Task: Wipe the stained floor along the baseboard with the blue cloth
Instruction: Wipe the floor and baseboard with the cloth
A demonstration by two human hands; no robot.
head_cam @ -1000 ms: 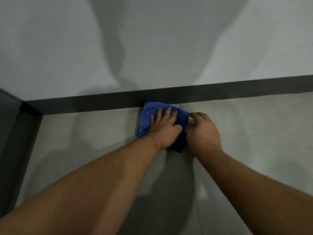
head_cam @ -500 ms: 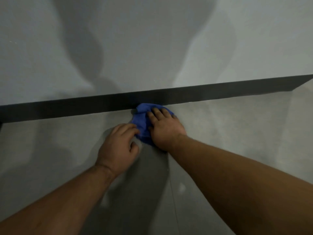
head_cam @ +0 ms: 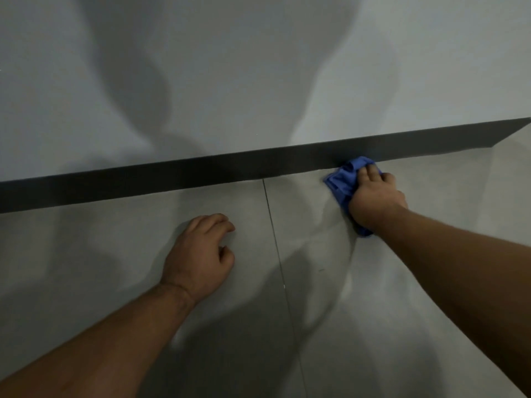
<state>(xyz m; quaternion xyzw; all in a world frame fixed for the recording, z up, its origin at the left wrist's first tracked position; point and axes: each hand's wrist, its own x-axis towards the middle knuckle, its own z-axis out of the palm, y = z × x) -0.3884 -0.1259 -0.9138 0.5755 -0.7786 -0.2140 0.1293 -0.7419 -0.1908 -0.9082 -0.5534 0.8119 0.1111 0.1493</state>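
The right hand (head_cam: 375,201), pressing flat on the blue cloth (head_cam: 343,182), is sweeping it rightward along the baseboard (head_cam: 201,176), leaving the loosely curled, empty left hand (head_cam: 201,254) behind on the floor (head_cam: 402,311), extending the wiped stretch.

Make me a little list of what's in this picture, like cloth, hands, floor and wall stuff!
cloth: blue cloth, bunched, on the floor, touching the baseboard
right hand: right hand pressing down on the cloth
left hand: left hand empty, fingers curled, on the floor apart from the cloth
baseboard: dark baseboard along the wall's bottom
floor: grey tile floor with a thin grout line between the hands
wall: plain pale wall with shadows
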